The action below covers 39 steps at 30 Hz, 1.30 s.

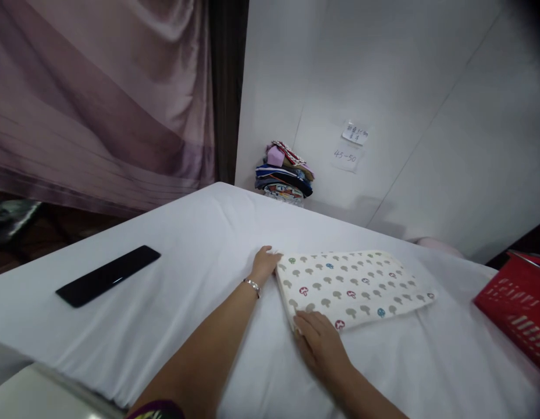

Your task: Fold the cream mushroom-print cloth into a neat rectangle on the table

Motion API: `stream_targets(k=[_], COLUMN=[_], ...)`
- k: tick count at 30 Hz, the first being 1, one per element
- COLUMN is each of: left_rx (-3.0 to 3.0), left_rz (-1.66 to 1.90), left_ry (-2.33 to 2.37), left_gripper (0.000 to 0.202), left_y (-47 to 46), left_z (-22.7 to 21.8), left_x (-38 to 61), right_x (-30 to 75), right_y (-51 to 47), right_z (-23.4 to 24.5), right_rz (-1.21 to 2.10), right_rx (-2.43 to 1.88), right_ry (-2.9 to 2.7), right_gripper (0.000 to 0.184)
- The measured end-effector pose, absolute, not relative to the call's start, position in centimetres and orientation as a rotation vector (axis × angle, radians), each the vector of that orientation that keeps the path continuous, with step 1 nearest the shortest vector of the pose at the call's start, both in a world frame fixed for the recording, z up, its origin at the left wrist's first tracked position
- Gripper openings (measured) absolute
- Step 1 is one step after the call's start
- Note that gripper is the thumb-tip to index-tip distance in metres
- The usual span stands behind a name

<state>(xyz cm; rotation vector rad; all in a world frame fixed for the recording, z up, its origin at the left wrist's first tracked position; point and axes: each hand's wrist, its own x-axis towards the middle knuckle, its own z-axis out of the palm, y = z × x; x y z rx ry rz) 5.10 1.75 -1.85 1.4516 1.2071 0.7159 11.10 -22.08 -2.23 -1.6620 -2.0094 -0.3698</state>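
From my end, the white-covered tabletop [191,250] seems a good guide for squaring things: the cloth [361,285] lies right of its middle, toward the far edge. I judge it best to hold the cloth's short left side straight and work both corners evenly. My left hand [265,265] is at the far one, my right hand [318,343] at the near one. The fingers sit narrow, but whether either hand truly pinches, I can't tell. The fabric looks cream, scattered with mushroom prints, mostly grey, some red, blue or green.
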Motion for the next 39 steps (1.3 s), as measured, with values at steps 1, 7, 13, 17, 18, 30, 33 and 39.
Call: stream_targets(k=[1, 7, 13, 17, 18, 30, 33, 39], left_rx=[1.476, 1.742, 1.973, 2.018, 2.019, 2.542, 2.729, 2.881], left_rz=[0.727, 0.790, 0.693, 0.669, 0.672, 1.003, 0.953, 0.422], left_ry=[1.208, 1.234, 1.302, 1.273, 1.269, 1.046, 0.666, 0.585], left_gripper=[0.057, 0.052, 0.053, 0.060, 0.060, 0.053, 0.051, 0.058], left_y=[1.7, 1.2, 1.6, 2.0, 2.1, 0.1, -2.2, -3.8], left_z=[-1.8, -0.8, -0.4, -0.4, -0.5, 0.8, 0.2, -2.7], left_x=[5.1, 4.7, 4.5, 4.6, 4.6, 5.9, 7.3, 7.8], right_x=[10.9, 10.1, 11.8, 12.0, 11.9, 12.1, 12.3, 18.6], right_y=[-22.1, -22.4, -21.1, -20.3, -20.3, -21.1, -21.2, -22.2], right_z=[-2.1, 0.1, 2.2, 2.2, 2.2, 1.5, 1.7, 4.1], right_rz=[-0.366, -0.119, 0.116, 0.225, 0.263, 0.143, 0.174, 0.153], right_rx=[-1.644, -1.673, -1.700, -1.903, -1.939, -1.973, -1.908, -1.882], right_ry=[-2.002, -1.962, -1.839, -1.987, -2.024, -2.062, -2.088, -1.753], right_gripper=[0.032, 0.026, 0.029, 0.053, 0.056, 0.064, 0.060, 0.032])
